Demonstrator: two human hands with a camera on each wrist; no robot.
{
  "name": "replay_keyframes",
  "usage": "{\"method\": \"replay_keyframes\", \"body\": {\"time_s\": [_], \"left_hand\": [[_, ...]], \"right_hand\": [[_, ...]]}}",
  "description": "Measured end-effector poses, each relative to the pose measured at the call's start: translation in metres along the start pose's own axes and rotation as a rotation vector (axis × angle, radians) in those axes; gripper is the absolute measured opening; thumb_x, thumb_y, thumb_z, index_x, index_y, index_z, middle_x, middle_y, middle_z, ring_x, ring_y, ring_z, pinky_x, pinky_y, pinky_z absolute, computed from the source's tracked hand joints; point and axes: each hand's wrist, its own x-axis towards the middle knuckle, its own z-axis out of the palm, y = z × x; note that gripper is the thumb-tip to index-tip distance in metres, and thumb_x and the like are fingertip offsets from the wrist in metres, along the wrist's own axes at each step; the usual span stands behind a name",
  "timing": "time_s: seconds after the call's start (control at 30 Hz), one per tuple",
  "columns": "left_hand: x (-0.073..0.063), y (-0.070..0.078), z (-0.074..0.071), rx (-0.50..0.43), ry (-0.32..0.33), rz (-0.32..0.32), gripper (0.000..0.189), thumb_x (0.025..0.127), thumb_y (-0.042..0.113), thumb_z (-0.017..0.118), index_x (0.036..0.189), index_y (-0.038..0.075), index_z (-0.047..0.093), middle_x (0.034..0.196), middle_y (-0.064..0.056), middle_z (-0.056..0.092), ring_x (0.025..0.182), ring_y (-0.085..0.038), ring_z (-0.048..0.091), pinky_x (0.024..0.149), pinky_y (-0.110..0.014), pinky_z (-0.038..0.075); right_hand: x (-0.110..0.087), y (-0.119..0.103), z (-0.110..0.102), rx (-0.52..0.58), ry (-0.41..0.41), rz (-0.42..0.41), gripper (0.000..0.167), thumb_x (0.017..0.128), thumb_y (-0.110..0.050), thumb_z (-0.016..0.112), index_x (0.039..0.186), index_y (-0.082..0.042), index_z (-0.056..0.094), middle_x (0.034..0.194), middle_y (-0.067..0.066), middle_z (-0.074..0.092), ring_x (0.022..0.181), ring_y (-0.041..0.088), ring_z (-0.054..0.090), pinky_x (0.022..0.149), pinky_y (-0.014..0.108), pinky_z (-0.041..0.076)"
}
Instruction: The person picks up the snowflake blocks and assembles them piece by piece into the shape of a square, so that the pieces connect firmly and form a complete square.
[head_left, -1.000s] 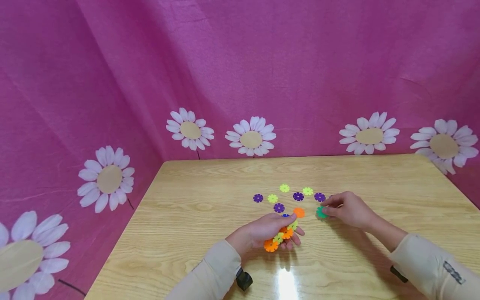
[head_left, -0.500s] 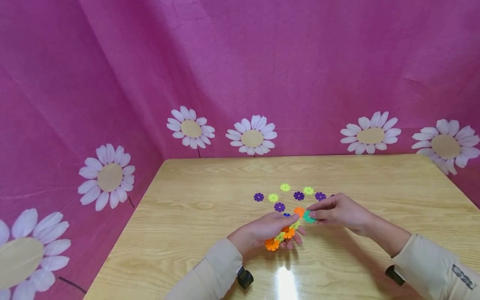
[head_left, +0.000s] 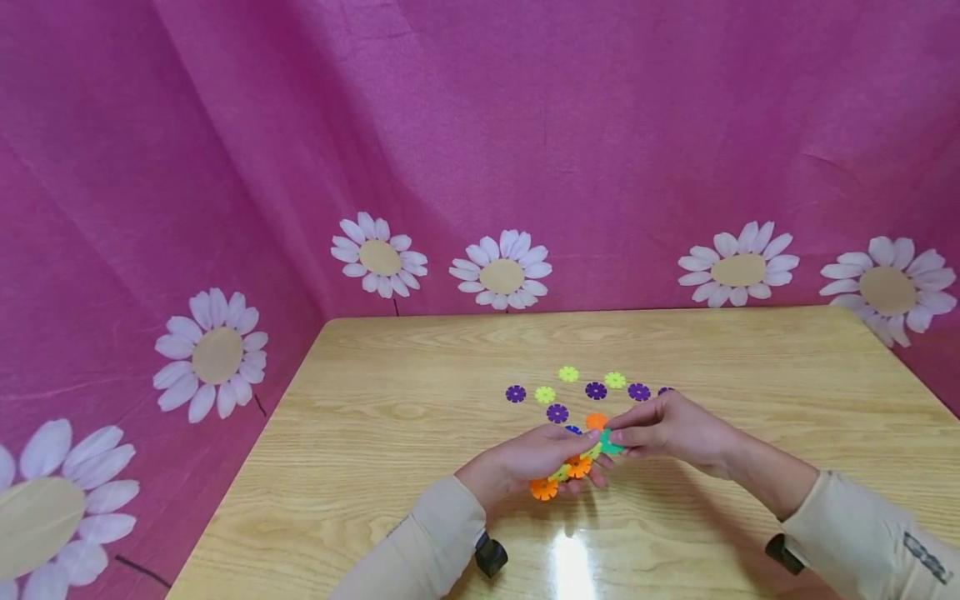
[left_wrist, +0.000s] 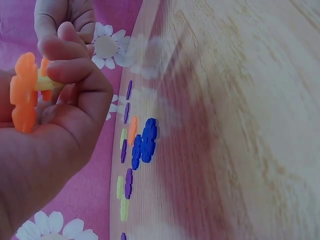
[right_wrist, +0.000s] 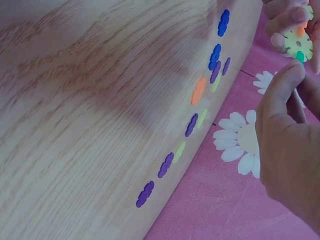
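My left hand [head_left: 528, 458] holds a linked chain of orange and yellow notched plastic discs above the table, its thumb on the yellow disc [right_wrist: 299, 45] at the chain's far end. An orange disc [head_left: 543, 489] forms the end nearest me. Between thumb and fingertips, my right hand [head_left: 675, 435] pinches a green notched disc [head_left: 611, 442]. The green disc's edge is right at the yellow end disc, and both hands are close together. In the left wrist view, curled fingers [left_wrist: 80, 70] lie around the chain; part of it is hidden behind them.
Loose discs lie flat on the wooden table [head_left: 390, 417] beyond the hands: several purple ones [head_left: 557, 413], several yellow ones [head_left: 568, 374], an orange one [head_left: 597, 421] and blue ones [left_wrist: 149, 140]. A pink curtain [head_left: 600, 150] with printed daisies hangs behind the table.
My right hand has lifted the green disc from the right and carried it leftward to the end of the chain. My left hand has stayed nearly still with the chain.
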Motion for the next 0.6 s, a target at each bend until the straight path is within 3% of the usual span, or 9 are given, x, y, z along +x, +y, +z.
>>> {"method": "replay_keyframes", "body": {"time_s": [0.13, 0.6], "left_hand": [[-0.0006, 0.0002, -0.0009, 0.022, -0.008, 0.0, 0.06, 0.106, 0.047, 0.04, 0.119, -0.005, 0.065, 0.073, -0.002, 0.057, 0.058, -0.012, 0.043, 0.06, -0.022, 0.039], [-0.0025, 0.0005, -0.0021, -0.04, -0.013, -0.007, 0.059, 0.107, 0.043, 0.041, 0.112, -0.013, 0.06, 0.067, 0.001, 0.049, 0.056, -0.011, 0.038, 0.056, -0.022, 0.037]], "right_hand": [[0.0004, -0.0004, 0.0021, -0.002, -0.004, -0.002, 0.039, 0.092, -0.016, 0.072, 0.121, 0.009, 0.066, 0.114, 0.015, 0.073, 0.093, 0.018, 0.072, 0.085, 0.033, 0.061], [0.0024, -0.0011, 0.0077, 0.0, -0.006, -0.021, 0.036, 0.092, -0.014, 0.073, 0.118, 0.01, 0.067, 0.112, 0.021, 0.072, 0.084, 0.014, 0.071, 0.081, 0.032, 0.062]]}}
